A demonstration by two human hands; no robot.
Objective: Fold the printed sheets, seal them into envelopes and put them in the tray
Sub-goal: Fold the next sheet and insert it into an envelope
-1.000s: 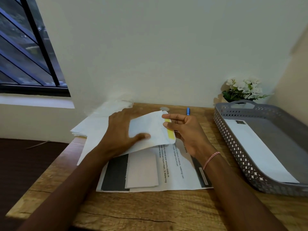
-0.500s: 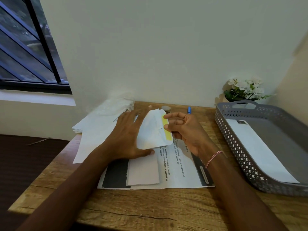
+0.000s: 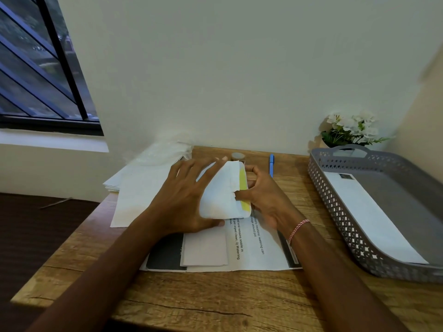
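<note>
The left hand (image 3: 182, 202) grips the envelope (image 3: 220, 195) just above the counter (image 3: 215, 298), thumb under its near edge, fingers spread behind, bowing it open. The right hand (image 3: 266, 197) pinches the yellow-striped flap back, likely readying it for the folded sheet (image 3: 203, 250) below.

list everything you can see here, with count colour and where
envelope: one, white with yellow strip, held above desk centre
folded sheet: one, pale, on the printed sheet
printed sheet: one seen, white, black text, front centre
paper stack: count unclear, white, back left
pen: one, blue, back centre
tray: one, grey, right
second envelope: one, white, in tray
flowers: one bunch, white, behind tray
desk: one, brown wood
left hand: holds envelope
right hand: pinches envelope flap
</note>
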